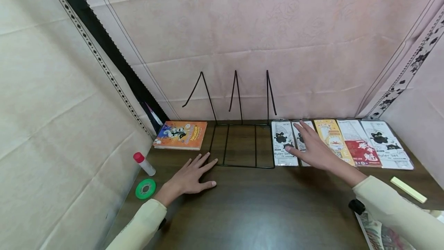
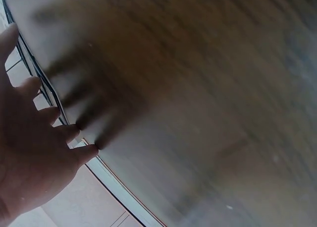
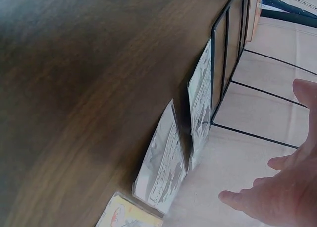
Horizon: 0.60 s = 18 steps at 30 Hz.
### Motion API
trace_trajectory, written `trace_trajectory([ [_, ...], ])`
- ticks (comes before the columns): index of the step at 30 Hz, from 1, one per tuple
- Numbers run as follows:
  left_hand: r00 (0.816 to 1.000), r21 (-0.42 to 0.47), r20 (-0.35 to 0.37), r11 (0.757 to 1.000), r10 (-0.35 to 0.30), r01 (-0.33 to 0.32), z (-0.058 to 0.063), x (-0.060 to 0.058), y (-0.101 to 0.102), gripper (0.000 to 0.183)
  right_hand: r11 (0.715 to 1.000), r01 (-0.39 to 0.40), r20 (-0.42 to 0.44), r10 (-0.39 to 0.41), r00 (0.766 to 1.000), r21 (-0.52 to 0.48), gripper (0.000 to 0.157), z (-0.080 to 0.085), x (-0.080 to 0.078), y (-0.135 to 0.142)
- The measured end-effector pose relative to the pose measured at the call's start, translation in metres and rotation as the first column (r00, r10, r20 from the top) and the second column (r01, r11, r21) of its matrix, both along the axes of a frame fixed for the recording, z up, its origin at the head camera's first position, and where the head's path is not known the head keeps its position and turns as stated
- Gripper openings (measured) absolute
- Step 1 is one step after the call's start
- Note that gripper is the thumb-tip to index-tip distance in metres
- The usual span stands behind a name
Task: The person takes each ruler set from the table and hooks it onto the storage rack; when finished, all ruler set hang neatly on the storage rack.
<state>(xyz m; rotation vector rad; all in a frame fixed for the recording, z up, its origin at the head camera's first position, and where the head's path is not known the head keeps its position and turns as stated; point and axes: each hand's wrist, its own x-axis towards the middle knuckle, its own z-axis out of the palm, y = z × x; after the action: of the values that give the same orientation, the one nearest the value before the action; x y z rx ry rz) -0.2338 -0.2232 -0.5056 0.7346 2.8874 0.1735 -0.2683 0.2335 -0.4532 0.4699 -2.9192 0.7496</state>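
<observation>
Green tape roll [image 1: 145,189] and red-capped glue stick [image 1: 144,164] sit beside each other at the counter's [image 1: 249,203] left edge, probably put there to keep the middle free for working. Behind them an orange book [image 1: 182,135] lies flat, cover up, beside the wire rack's left side.

Next comes the left hand [image 1: 190,176], fingers straight and spread, gripping nothing; its fingertips are close to the rack's front left corner, perhaps for steadying, though I cannot tell whether they touch.

Black wire rack [image 1: 256,146] stands at the centre rear, its base flat and three bent uprights before the cloth backdrop [image 1: 243,22], a spot that seems chosen so both hands reach it equally.

On its right, a white packet [image 1: 285,147] lies against the frame. Over the second packet [image 1: 299,139] hangs the right hand [image 1: 315,149], fingers extended and loose, holding nothing. A yellow packet [image 1: 327,132], a red-and-white packet [image 1: 362,151] and a wider packet [image 1: 385,142] continue the row, apparently laid face up for easy picking. Far right, a pale yellow strip [image 1: 408,189] lies apart.
</observation>
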Motion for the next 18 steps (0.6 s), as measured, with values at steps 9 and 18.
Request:
trace_trajectory([
  [9,1.000,-0.037,0.009,0.999,-0.011,0.012,-0.003,0.000,0.000,0.085,0.999,0.029,0.029,-0.030,0.999,0.021,0.099,-0.004,-0.005,0.002],
  [18,1.000,-0.062,0.020,0.998,-0.005,0.006,-0.006,0.000,0.000,0.091,0.999,0.040,0.025,-0.040,0.999,-0.015,0.094,-0.012,-0.018,0.010],
])
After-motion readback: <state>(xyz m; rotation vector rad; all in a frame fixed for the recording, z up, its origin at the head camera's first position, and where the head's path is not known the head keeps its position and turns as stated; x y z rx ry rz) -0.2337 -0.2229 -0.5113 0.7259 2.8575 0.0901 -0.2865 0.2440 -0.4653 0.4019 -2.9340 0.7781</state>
